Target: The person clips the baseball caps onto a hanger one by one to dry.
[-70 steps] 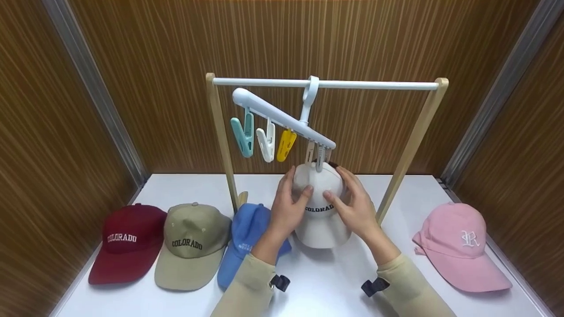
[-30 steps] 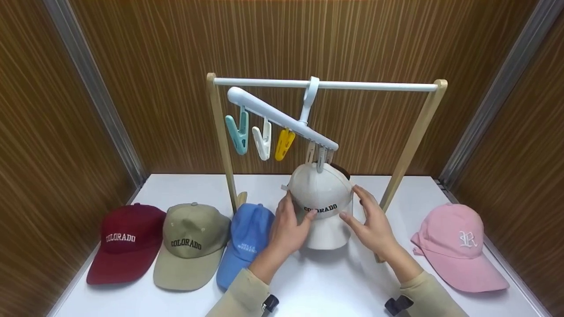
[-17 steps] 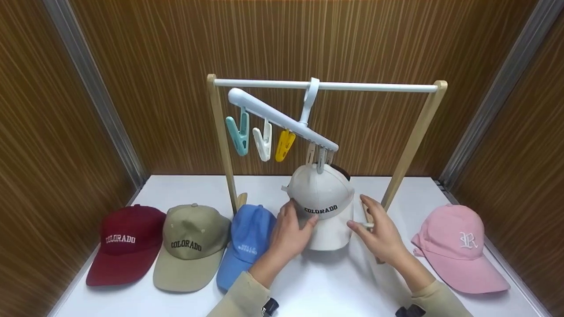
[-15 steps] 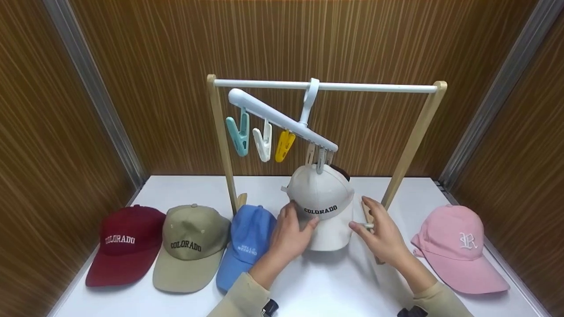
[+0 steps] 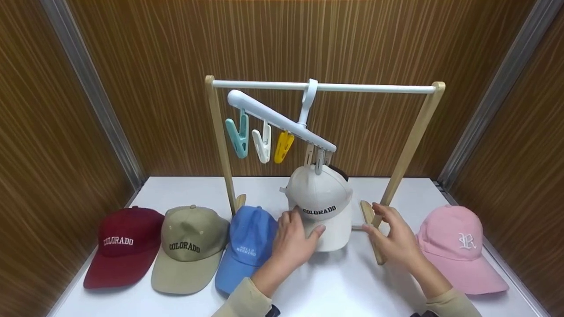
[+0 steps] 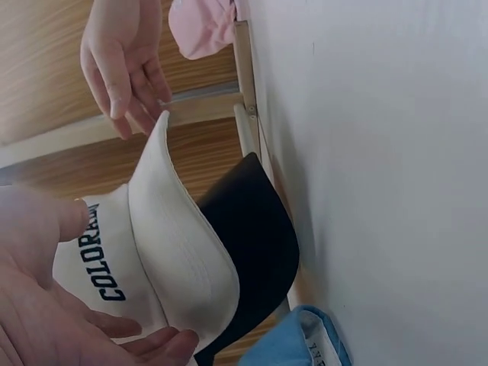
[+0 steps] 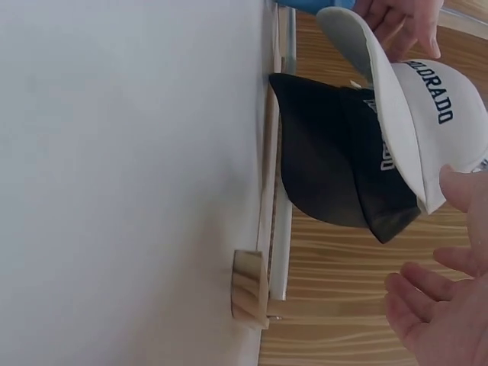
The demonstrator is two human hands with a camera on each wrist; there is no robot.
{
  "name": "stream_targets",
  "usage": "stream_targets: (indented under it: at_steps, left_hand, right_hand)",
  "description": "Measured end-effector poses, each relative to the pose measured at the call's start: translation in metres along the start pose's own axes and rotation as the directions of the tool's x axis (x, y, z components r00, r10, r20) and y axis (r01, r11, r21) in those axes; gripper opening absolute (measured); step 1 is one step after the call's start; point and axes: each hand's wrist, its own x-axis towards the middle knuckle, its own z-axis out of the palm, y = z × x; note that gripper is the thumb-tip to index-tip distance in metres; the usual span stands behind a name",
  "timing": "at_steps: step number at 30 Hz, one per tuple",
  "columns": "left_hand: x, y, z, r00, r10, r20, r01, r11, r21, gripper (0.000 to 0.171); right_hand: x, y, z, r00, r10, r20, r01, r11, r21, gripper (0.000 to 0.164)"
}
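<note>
A white cap (image 5: 324, 189) lettered COLORADO hangs by its crown from a grey clip (image 5: 319, 164) on a pale clip hanger (image 5: 273, 115). Behind it hangs a black cap (image 7: 324, 152), mostly hidden in the head view. At the left side of the white cap's brim is my left hand (image 5: 293, 240), fingers loosely bent and thumb in front of the brim. My right hand (image 5: 396, 242) is off to the right, apart from the cap, fingers spread beside the rack's right leg and holding nothing.
A rack with a white bar (image 5: 374, 89) carries the hanger, whose teal clip (image 5: 238, 136), white clip (image 5: 263, 143) and yellow clip (image 5: 284, 147) hold nothing. Red (image 5: 128, 246), khaki (image 5: 191, 246) and blue caps (image 5: 246, 240) lie left; a pink cap (image 5: 454, 246) lies right.
Both hands have come down from the white cap's crown. The right hand has let go and moved right to the rack leg; the left has slid to the brim. The cap hangs on its clip.
</note>
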Motion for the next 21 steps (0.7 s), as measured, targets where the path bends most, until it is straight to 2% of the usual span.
stream_targets:
  at_steps: [7, 13, 17, 21]
  left_hand:
    - [-0.007, 0.008, 0.004, 0.999, 0.015, 0.03, -0.016, 0.999, 0.032, 0.087]
    - [-0.013, 0.014, 0.01, 0.999, 0.048, 0.018, -0.049, 0.997, 0.065, 0.079]
    - [-0.018, 0.017, 0.014, 0.997, 0.075, 0.022, -0.076, 0.995, 0.067, 0.077]
    - [-0.021, 0.021, 0.016, 0.993, 0.098, 0.062, -0.101, 0.994, 0.051, 0.077]
  right_hand:
    - [0.002, 0.002, -0.011, 0.999, 0.041, 0.001, -0.041, 0.999, -0.031, 0.05]
    - [0.007, 0.008, -0.028, 0.988, 0.151, 0.04, -0.148, 0.986, -0.074, 0.037]
    - [0.01, 0.013, -0.041, 0.969, 0.235, 0.079, -0.227, 0.969, -0.097, 0.038]
    - [0.012, 0.016, -0.053, 0.949, 0.291, 0.12, -0.278, 0.954, -0.112, 0.046]
